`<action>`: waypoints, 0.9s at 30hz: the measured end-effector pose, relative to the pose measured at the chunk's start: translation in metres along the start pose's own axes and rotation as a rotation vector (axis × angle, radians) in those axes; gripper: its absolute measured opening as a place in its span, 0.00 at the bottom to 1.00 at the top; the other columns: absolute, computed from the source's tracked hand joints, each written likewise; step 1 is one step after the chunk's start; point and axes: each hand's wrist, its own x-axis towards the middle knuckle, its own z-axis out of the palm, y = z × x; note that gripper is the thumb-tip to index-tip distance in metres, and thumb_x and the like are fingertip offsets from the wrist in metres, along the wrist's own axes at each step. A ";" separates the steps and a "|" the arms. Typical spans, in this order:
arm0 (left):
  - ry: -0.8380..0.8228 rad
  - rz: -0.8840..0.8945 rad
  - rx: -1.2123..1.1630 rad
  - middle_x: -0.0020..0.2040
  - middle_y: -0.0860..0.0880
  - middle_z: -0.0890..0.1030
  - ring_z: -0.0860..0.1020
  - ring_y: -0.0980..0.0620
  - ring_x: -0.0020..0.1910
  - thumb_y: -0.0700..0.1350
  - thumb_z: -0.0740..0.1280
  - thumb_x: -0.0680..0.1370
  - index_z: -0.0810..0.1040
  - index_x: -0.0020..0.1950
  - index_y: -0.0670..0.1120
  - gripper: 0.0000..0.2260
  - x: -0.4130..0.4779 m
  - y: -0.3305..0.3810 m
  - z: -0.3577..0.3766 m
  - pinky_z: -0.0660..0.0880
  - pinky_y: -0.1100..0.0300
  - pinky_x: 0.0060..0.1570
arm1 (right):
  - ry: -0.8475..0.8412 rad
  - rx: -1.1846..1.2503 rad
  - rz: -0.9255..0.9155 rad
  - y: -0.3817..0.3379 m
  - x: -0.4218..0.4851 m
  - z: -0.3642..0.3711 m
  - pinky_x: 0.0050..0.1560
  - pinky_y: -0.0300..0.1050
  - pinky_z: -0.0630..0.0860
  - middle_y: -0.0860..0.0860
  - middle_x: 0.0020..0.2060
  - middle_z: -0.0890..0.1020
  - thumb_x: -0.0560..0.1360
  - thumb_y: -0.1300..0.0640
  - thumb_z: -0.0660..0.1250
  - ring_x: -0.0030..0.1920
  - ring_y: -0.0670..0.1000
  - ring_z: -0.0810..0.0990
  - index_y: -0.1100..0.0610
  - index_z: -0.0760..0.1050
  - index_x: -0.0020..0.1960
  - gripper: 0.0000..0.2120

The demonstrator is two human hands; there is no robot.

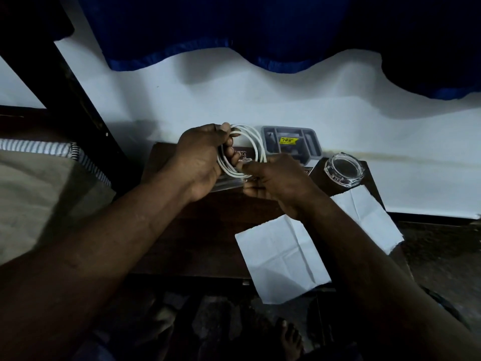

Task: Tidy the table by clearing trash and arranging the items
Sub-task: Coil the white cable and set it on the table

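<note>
A creased white paper (281,256) lies nearest on the dark table (208,230). Beyond it, the right hand (276,183) pinches the lower loop of the coiled white cable (260,144), and the left hand (200,160) curls round the coil's left side. A grey tray (291,143) stands behind.

the room is dim. light seems to come from above, so the white wall (260,105) is the brightest part. the curtain (234,27) throws a wavy dark shadow on it. the paper (281,256) looks pale blue. the floor (442,256) and the bottom are very dark. the corners go black and lines bend near the edges. the glass dish (343,169) has small shiny spots. the arms (104,256) look a bit blurry up close.
</note>
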 end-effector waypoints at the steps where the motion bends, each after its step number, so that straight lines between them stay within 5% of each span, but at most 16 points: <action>1: 0.020 -0.003 -0.022 0.33 0.48 0.75 0.73 0.55 0.28 0.40 0.64 0.84 0.77 0.41 0.42 0.12 0.001 0.001 0.000 0.78 0.58 0.34 | -0.025 -0.034 0.006 0.000 0.000 -0.002 0.44 0.43 0.85 0.57 0.41 0.82 0.77 0.58 0.75 0.40 0.51 0.81 0.65 0.82 0.54 0.11; 6: 0.067 -0.009 -0.063 0.35 0.47 0.78 0.75 0.55 0.29 0.35 0.60 0.84 0.76 0.44 0.42 0.11 0.001 0.006 -0.002 0.80 0.59 0.35 | -0.071 -0.066 -0.041 0.001 -0.002 -0.005 0.46 0.43 0.84 0.51 0.39 0.85 0.79 0.55 0.73 0.44 0.51 0.84 0.57 0.83 0.50 0.05; 9: 0.084 -0.012 -0.058 0.36 0.47 0.77 0.74 0.55 0.30 0.36 0.59 0.85 0.77 0.47 0.42 0.10 0.001 0.006 -0.001 0.79 0.60 0.35 | -0.007 -0.032 -0.092 -0.001 0.001 -0.006 0.42 0.43 0.85 0.49 0.35 0.85 0.81 0.54 0.70 0.40 0.52 0.86 0.55 0.81 0.45 0.07; 16: 0.116 0.011 0.032 0.38 0.49 0.74 0.69 0.56 0.32 0.35 0.56 0.85 0.80 0.65 0.41 0.15 0.004 0.007 -0.005 0.67 0.63 0.34 | 0.250 -0.146 -0.307 -0.002 0.007 -0.011 0.38 0.45 0.82 0.53 0.41 0.87 0.80 0.57 0.70 0.35 0.51 0.87 0.57 0.83 0.51 0.05; 27: 0.167 -0.004 0.005 0.35 0.50 0.73 0.67 0.56 0.30 0.42 0.63 0.82 0.84 0.53 0.44 0.10 0.006 0.006 -0.010 0.64 0.61 0.32 | 0.186 -0.142 -0.344 -0.004 0.003 -0.009 0.40 0.43 0.76 0.53 0.39 0.88 0.74 0.60 0.74 0.36 0.46 0.81 0.56 0.84 0.46 0.01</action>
